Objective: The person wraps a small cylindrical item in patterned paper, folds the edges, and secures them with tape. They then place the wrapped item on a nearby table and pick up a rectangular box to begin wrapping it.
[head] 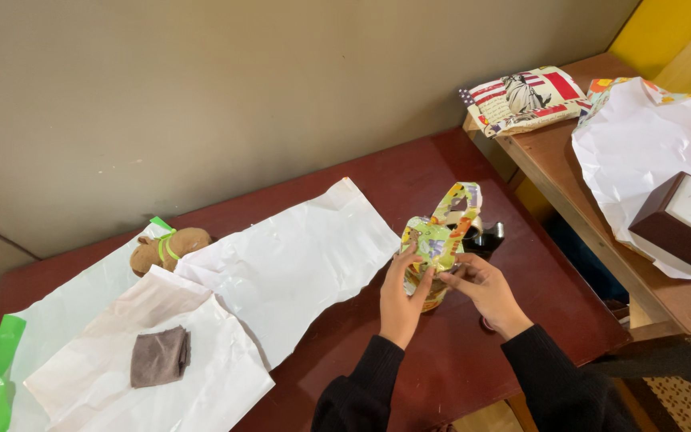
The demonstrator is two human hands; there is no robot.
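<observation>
Both my hands work on a small object wrapped in colourful patterned paper (435,240), standing upright on the dark red table (409,184). My left hand (400,298) grips its left side. My right hand (483,290) pinches the paper on its right side. A loose strip of the same paper sticks up above the bundle. What is inside the paper is hidden.
A black tape dispenser (485,238) sits just behind the bundle. Crumpled white paper sheets (297,260) cover the table's left, with a folded brown cloth (159,357) and a brown plush toy (168,248). A wooden bench (557,172) at right holds a wrapped parcel (521,98), white paper and a dark box (685,220).
</observation>
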